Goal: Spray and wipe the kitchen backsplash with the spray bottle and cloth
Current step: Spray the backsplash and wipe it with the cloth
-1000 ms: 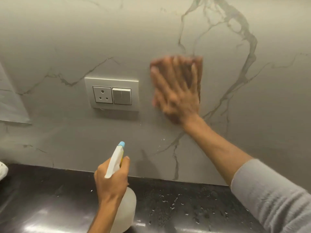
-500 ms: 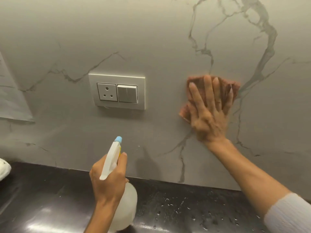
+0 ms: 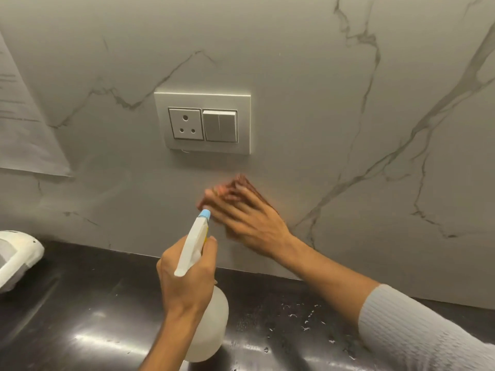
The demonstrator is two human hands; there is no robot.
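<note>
The backsplash (image 3: 308, 124) is grey marble-look stone with dark veins. My right hand (image 3: 249, 218) lies flat against it just below the socket plate, blurred by motion, pressing a reddish-brown cloth (image 3: 242, 182) whose edge shows past my fingertips. My left hand (image 3: 184, 274) grips a white spray bottle (image 3: 206, 325) by the neck above the counter. Its blue-tipped nozzle (image 3: 205, 214) points up at the wall, close to the fingers of my right hand.
A white socket and switch plate (image 3: 203, 123) sits on the wall above the cloth. A printed paper sheet (image 3: 24, 129) hangs at the left. A white appliance (image 3: 16, 253) rests on the black counter (image 3: 80, 303), which carries water droplets at the right.
My right hand and the cloth have swept down and to the left across the wall, from right of the socket to below it. The spray bottle stays raised in my left hand.
</note>
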